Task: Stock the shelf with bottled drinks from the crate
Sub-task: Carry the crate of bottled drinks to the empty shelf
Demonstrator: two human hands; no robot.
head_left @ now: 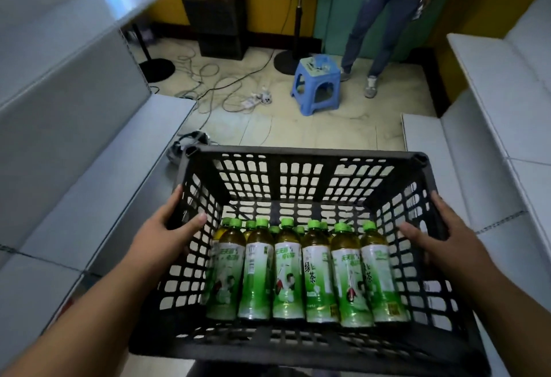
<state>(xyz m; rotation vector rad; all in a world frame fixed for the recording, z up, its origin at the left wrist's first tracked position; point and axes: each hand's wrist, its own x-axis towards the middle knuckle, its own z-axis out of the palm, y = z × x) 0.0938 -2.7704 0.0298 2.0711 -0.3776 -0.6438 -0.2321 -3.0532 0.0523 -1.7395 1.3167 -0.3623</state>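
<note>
A black lattice plastic crate (301, 157) is held in front of me above the floor. Inside it stand several green-tea bottles (287, 269) with green caps and green-white labels, packed against its near wall. My left hand (167, 227) grips the crate's left rim, thumb inside and fingers outside. On the opposite rim my right hand (438, 227) grips the same way. Grey-white shelves (89, 168) run along the left, and more shelves (489, 93) along the right; the boards in view carry nothing.
A blue plastic stool (316, 84) stands on the tiled floor ahead, with a person's legs (372, 33) behind it. Loose cables and a power strip (259, 99) lie on the floor. A fan stand (298, 19) and a dark cardboard box (220, 19) stand by the yellow wall.
</note>
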